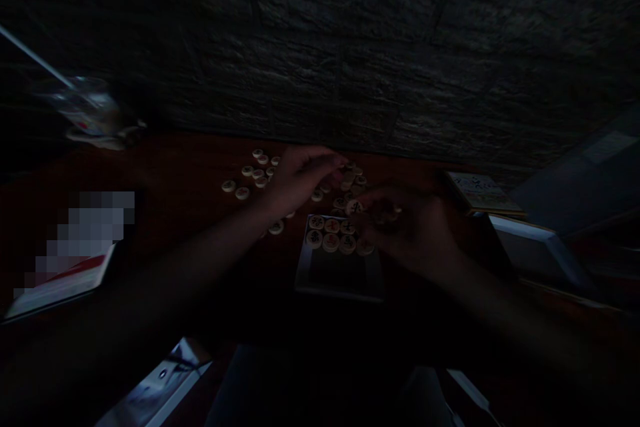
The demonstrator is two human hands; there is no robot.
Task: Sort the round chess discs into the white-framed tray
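Note:
The scene is very dark. Over the far part of the table, my left hand (307,173) is closed, its fingertips at a pale round xiangqi piece (349,179). Between the thumb and fingers of my right hand (405,220) is another xiangqi piece (355,207), its marked face towards me. This piece is just above the far right corner of a shallow open box (340,290). Two rows of round pieces (331,241) with red or dark characters fill the far half of that box. Loose pieces (247,171) lie scattered around and beyond my left hand.
A stone-like wall (320,67) rises behind the wooden table (180,160). At far left stands a clear plastic cup (90,107) with a straw. On the right are a printed box lid (483,192) and an open tray (537,250). A white-and-red printed item (75,277) lies at left.

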